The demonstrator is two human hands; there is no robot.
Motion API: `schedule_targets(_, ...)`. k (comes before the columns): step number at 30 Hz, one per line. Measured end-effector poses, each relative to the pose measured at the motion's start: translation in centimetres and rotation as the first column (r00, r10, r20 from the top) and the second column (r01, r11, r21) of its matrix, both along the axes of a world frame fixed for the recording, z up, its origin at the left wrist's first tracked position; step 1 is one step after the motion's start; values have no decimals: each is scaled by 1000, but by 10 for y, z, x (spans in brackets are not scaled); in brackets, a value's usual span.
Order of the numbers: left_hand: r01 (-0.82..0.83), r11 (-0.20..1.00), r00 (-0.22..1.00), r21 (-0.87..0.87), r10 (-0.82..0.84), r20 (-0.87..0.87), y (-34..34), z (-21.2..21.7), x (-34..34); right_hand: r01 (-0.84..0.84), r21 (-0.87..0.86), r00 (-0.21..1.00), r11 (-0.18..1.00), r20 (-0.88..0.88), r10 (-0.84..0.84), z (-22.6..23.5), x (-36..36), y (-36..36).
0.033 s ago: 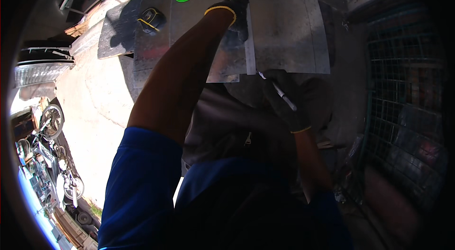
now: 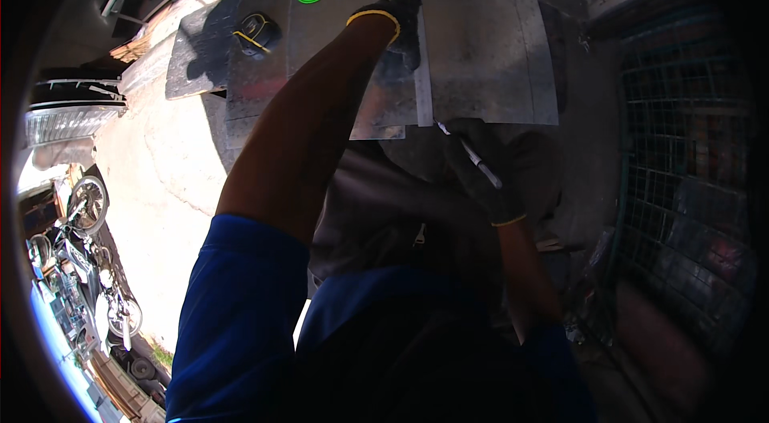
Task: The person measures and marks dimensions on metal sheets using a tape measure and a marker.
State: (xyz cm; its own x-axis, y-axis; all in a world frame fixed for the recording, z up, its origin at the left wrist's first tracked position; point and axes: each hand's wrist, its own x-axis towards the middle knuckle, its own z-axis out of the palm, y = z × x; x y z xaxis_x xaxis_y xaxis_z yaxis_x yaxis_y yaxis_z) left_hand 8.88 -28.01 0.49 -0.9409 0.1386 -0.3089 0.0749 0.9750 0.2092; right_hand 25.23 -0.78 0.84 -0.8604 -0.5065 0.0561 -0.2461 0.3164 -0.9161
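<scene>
Sheet (image 2: 481,46) at our 12 o'clock, left hand (image 2: 398,22) pressed flat on it (gloved, fingers together) beside strip (image 2: 418,62), right hand (image 2: 481,171) at 5 o'clock pinching marker (image 2: 479,160), tape measure (image 2: 255,32) at 10 o'clock.

We see the metal sheet (image 2: 481,38) lying flat ahead of us, with a straight strip (image 2: 418,62) laid across it from far edge to near edge. Our left hand (image 2: 400,22) rests on the strip near the far end; our right hand (image 2: 481,171) sits at the sheet's near edge, a scriber (image 2: 473,155) in it. The tape measure (image 2: 255,32) lies left of the sheet, the wire mesh (image 2: 681,143) to the right.
</scene>
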Motion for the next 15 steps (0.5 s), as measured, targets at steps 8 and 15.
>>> schedule_targets(8, -31, 999, 993, 34, 27, 114, -1, 4, -4, -8, 24, 1000, 1000, -9, 8, -3, 2, 1)
schedule_targets(15, -33, 999, 995, 39, 29, 99, 2, 8, -1, 11, 43, 987, 999, -158, -4, 18, 11, 14)
